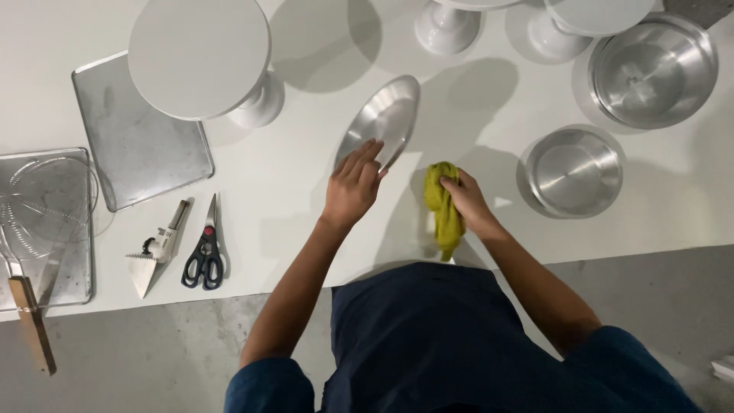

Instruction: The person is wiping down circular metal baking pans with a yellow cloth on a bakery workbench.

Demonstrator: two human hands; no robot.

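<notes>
Steel plate [380, 122] stands tilted on the white table [290, 191], left hand [352, 187] clasping its lower rim. Right hand [464, 200], just beside it, is clenched on a yellow-green cloth [443, 210].

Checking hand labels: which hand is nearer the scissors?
Left. The left hand grips the tilted metal plate, right of the scissors; the right hand, holding the green cloth, is farther right.
</notes>
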